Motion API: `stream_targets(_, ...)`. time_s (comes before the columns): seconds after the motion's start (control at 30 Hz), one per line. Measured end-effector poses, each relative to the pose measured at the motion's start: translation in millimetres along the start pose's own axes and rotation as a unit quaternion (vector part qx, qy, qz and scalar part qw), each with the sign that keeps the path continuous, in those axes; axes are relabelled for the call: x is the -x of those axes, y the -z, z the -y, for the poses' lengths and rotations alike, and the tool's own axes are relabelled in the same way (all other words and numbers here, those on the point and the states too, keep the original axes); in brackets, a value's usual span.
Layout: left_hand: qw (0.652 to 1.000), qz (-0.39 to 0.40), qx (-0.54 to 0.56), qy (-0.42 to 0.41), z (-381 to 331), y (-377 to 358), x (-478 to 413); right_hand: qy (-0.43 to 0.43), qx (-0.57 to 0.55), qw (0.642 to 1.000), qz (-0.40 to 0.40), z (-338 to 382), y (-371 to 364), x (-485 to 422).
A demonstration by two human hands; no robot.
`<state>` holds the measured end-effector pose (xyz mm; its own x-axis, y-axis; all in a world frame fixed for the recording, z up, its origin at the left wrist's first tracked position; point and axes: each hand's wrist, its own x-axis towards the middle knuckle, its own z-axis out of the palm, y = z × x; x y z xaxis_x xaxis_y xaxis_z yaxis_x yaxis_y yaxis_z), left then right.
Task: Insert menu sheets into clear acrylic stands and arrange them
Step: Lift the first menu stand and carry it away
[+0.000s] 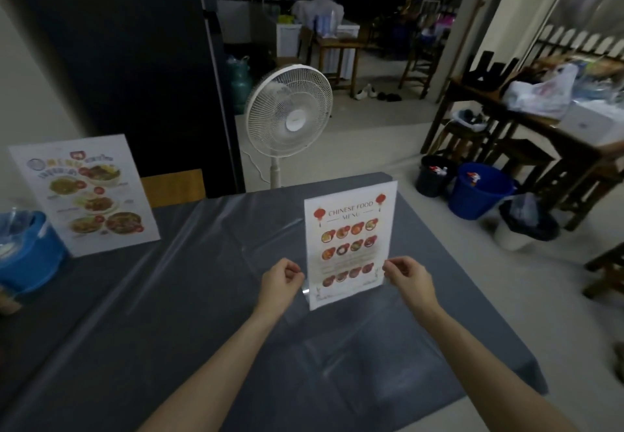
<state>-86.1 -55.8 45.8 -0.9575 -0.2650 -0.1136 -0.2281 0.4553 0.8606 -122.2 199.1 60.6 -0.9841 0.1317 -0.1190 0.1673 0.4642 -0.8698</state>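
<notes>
Grey cloth under a clear plastic sheet covers the table (202,296), and on it the acrylic stand (351,246) with the Chinese food menu sheet (349,229) stands upright, right of the table's middle. Its long axis runs vertically, the title at 12 o'clock and the base at 6 o'clock, the printed face turned toward the person and leaning back a little.

Both hands meet it low down. The left hand (280,279) sits at 9 o'clock of the stand, fingers curled and pinched on the lower left edge. The right hand (407,278) sits at 3 o'clock, fingertips pinched on the lower right edge. Both forearms reach in from 6 o'clock, so the stand lies between the 2 hands.

Out at 10 o'clock from it, well apart near the far left of the table, a second stand (86,192) with a different food menu also stands upright, turned slightly to the right. A blue tub (30,256) sits just beside that one at the left edge.

Beyond the table at 12 o'clock is a white pedestal fan (288,112). On the floor at 2 o'clock are a blue bucket (479,192) and a black bucket (434,175) close together, near a dark wooden table (526,121).
</notes>
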Motion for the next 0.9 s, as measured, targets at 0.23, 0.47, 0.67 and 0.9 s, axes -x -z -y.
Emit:
stream_targets(0.23, 0.997, -0.071, -0.002, 0.026, -15.5, -15.8, -3.8, 0.022, -0.013, 0.999, 0.029, 2.2, 22.2, -45.5)
stream_targets(0.47, 0.988, -0.133, 0.005, 0.072, -35.6, -31.3, -10.3, 0.062, -0.022, 0.996, 0.064, 1.8, 31.1, -91.8)
stream_targets(0.67, 0.986, -0.146, 0.022, 0.08, -51.5, -45.6, -14.8, 0.087, -0.03, 0.992, 0.086, 1.7, 35.8, -113.8)
stream_targets(0.9, 0.981, -0.182, -0.003, 0.063, -59.6, -48.1, -13.0, 0.102, -0.037, 0.983, 0.152, -2.0, 36.4, -128.0)
